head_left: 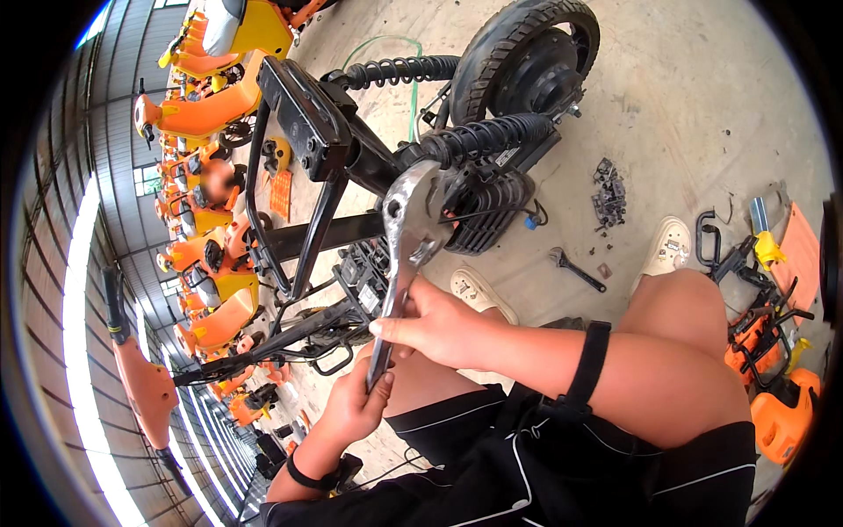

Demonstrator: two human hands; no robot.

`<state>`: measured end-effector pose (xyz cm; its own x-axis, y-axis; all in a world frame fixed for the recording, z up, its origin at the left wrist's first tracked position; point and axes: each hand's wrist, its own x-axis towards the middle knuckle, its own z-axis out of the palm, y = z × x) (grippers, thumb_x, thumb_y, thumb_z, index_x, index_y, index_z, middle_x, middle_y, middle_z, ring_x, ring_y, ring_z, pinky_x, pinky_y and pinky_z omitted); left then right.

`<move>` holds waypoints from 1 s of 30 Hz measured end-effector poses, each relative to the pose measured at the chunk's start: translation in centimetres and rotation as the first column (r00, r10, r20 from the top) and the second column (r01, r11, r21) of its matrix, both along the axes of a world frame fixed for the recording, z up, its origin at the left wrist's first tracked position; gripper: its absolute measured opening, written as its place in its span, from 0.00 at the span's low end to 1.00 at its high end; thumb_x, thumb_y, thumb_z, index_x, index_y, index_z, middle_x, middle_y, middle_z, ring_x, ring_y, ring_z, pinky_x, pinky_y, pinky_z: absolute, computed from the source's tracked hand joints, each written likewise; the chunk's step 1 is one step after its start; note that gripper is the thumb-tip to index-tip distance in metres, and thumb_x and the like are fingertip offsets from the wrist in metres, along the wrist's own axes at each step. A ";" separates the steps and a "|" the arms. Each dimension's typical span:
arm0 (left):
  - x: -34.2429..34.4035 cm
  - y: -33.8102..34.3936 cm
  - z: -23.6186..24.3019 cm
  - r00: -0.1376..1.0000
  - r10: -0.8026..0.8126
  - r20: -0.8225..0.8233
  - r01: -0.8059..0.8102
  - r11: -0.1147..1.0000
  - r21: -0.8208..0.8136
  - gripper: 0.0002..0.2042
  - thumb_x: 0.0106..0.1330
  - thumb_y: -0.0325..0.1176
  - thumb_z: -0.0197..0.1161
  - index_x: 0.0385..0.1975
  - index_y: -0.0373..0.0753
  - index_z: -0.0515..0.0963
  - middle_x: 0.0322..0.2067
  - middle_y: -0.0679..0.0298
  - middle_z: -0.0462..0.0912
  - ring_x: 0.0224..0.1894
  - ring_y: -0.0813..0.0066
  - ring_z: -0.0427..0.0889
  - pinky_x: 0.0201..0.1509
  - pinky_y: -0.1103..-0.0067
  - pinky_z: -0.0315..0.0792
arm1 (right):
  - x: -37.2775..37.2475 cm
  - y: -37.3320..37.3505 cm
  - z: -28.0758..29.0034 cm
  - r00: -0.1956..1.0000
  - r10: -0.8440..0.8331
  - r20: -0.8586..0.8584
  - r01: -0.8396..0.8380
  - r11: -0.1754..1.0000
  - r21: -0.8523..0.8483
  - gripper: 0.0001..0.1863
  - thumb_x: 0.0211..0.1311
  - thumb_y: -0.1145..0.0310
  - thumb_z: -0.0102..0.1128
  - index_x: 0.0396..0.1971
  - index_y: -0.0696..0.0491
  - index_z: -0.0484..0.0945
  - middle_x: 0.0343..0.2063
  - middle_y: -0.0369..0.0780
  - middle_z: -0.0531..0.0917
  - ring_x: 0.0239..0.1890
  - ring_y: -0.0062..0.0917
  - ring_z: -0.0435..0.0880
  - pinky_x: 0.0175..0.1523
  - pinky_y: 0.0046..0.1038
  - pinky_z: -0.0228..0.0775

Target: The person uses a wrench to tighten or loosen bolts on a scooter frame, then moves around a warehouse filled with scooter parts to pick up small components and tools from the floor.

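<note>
Your left hand point(356, 407) and right hand point(443, 327) both grip the wrench point(401, 263); the frame point(326, 215) at ten o'clock looks mostly stripped (my guess), the rear wheel point(531, 83) at one still fitted.

Pale concrete floor point(685, 132) spreads across the middle and right of the frame. Right of centre lies a heap of small dark parts point(608, 195); below it, an adjustable wrench point(580, 271) (head toward the left). A flat orange panel point(798, 255) lies far right.
</note>
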<state>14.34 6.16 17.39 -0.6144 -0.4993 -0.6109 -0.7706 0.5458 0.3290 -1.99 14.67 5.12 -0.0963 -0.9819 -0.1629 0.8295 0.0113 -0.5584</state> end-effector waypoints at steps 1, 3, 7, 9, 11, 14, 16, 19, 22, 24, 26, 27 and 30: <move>0.1 0.1 0.4 1.000 -0.013 0.017 0.014 0.999 -0.050 0.12 0.73 0.36 0.56 0.47 0.33 0.74 0.21 0.68 0.76 0.22 0.80 0.76 0.28 0.80 0.72 | 0.0 -0.2 0.2 0.999 0.020 0.026 -0.019 1.000 -0.014 0.22 0.69 0.67 0.59 0.56 0.56 0.63 0.39 0.38 0.78 0.39 0.21 0.78 0.42 0.26 0.75; -0.1 0.0 1.2 0.999 0.006 0.040 -0.002 0.995 -0.098 0.11 0.71 0.32 0.58 0.46 0.33 0.74 0.20 0.56 0.78 0.21 0.65 0.80 0.28 0.73 0.72 | 0.0 -0.6 0.4 0.998 0.044 0.053 -0.042 0.998 -0.036 0.22 0.69 0.68 0.58 0.56 0.57 0.62 0.39 0.39 0.78 0.38 0.20 0.79 0.42 0.26 0.75; -1.0 0.2 4.1 0.990 0.084 0.114 -0.071 0.991 -0.113 0.10 0.70 0.32 0.59 0.44 0.33 0.75 0.17 0.61 0.77 0.19 0.72 0.77 0.25 0.76 0.70 | -0.1 -1.1 1.4 0.991 0.074 0.110 -0.067 0.996 -0.064 0.21 0.69 0.68 0.58 0.55 0.58 0.62 0.38 0.42 0.78 0.35 0.21 0.80 0.39 0.26 0.76; -2.1 0.6 5.5 0.981 0.102 0.165 -0.079 0.987 -0.137 0.09 0.70 0.31 0.59 0.43 0.33 0.76 0.17 0.62 0.77 0.18 0.74 0.77 0.24 0.76 0.69 | -0.3 -0.9 2.1 0.987 0.058 0.147 -0.049 0.996 -0.069 0.20 0.69 0.67 0.58 0.53 0.60 0.62 0.37 0.42 0.77 0.32 0.24 0.81 0.37 0.26 0.77; -2.7 0.4 6.4 0.973 0.081 0.214 -0.045 0.985 -0.169 0.08 0.69 0.30 0.59 0.42 0.33 0.76 0.18 0.63 0.77 0.19 0.74 0.77 0.25 0.77 0.70 | -0.4 -0.9 2.4 0.985 0.055 0.163 -0.041 0.995 -0.090 0.21 0.69 0.66 0.58 0.53 0.60 0.62 0.38 0.42 0.77 0.34 0.24 0.81 0.38 0.27 0.78; -3.2 0.2 6.7 0.980 0.025 0.197 0.015 0.980 -0.199 0.06 0.68 0.29 0.60 0.38 0.32 0.75 0.19 0.62 0.77 0.20 0.72 0.77 0.25 0.76 0.69 | -0.1 -1.5 2.4 0.983 0.036 0.183 -0.014 0.993 -0.117 0.23 0.68 0.64 0.59 0.53 0.61 0.62 0.40 0.42 0.75 0.42 0.25 0.80 0.39 0.28 0.80; -2.4 -0.5 6.7 0.981 -0.006 0.193 0.050 0.974 -0.222 0.06 0.68 0.28 0.60 0.37 0.32 0.75 0.19 0.61 0.77 0.20 0.71 0.76 0.25 0.75 0.69 | -0.3 -1.5 2.8 0.974 0.024 0.224 0.007 0.990 -0.139 0.22 0.68 0.64 0.59 0.52 0.60 0.62 0.41 0.42 0.75 0.46 0.25 0.79 0.39 0.29 0.81; -4.0 -0.1 7.7 0.976 -0.025 0.215 0.084 0.960 -0.266 0.07 0.67 0.29 0.61 0.38 0.31 0.76 0.18 0.60 0.77 0.20 0.69 0.77 0.26 0.74 0.69 | -0.6 -1.6 2.7 0.966 0.042 0.256 -0.001 0.988 -0.157 0.22 0.68 0.64 0.59 0.52 0.60 0.63 0.42 0.41 0.75 0.47 0.25 0.78 0.39 0.27 0.81; -4.8 -0.1 8.5 0.974 -0.007 0.227 0.065 0.967 -0.246 0.07 0.68 0.30 0.60 0.38 0.32 0.76 0.18 0.62 0.78 0.19 0.73 0.76 0.24 0.76 0.69 | -1.3 -1.4 3.2 0.962 0.048 0.268 -0.007 0.988 -0.154 0.21 0.67 0.65 0.59 0.51 0.61 0.64 0.41 0.41 0.76 0.46 0.25 0.78 0.36 0.26 0.81; -5.7 0.6 8.9 0.969 0.031 0.247 0.030 0.971 -0.239 0.07 0.68 0.30 0.60 0.37 0.32 0.76 0.18 0.63 0.78 0.19 0.76 0.76 0.24 0.77 0.69 | -1.6 -1.2 3.6 0.970 0.050 0.237 -0.018 0.990 -0.138 0.20 0.67 0.65 0.59 0.49 0.61 0.65 0.40 0.42 0.76 0.43 0.25 0.80 0.34 0.26 0.81; -4.7 0.0 8.0 0.970 0.117 0.212 -0.080 0.981 -0.177 0.07 0.69 0.30 0.60 0.36 0.32 0.75 0.18 0.65 0.77 0.20 0.79 0.76 0.25 0.78 0.70 | -1.7 -1.2 3.5 0.981 0.042 0.189 -0.028 0.997 -0.078 0.19 0.66 0.65 0.60 0.47 0.61 0.66 0.38 0.42 0.77 0.39 0.24 0.80 0.33 0.25 0.80; -4.3 -0.2 7.1 0.970 0.091 0.224 -0.050 0.982 -0.182 0.07 0.69 0.31 0.59 0.36 0.32 0.74 0.18 0.65 0.77 0.20 0.79 0.76 0.25 0.78 0.70 | -1.6 -1.3 3.4 0.986 0.041 0.162 -0.034 0.998 -0.047 0.18 0.66 0.65 0.60 0.46 0.61 0.67 0.37 0.42 0.78 0.37 0.24 0.81 0.32 0.25 0.79; -2.7 -0.8 3.1 0.990 0.066 0.128 -0.043 0.984 -0.174 0.09 0.72 0.33 0.58 0.38 0.33 0.74 0.20 0.65 0.77 0.21 0.80 0.75 0.26 0.79 0.70 | -1.4 -1.8 2.1 0.998 -0.016 0.061 0.011 0.997 0.078 0.17 0.64 0.66 0.61 0.44 0.61 0.67 0.31 0.41 0.80 0.24 0.23 0.80 0.27 0.26 0.74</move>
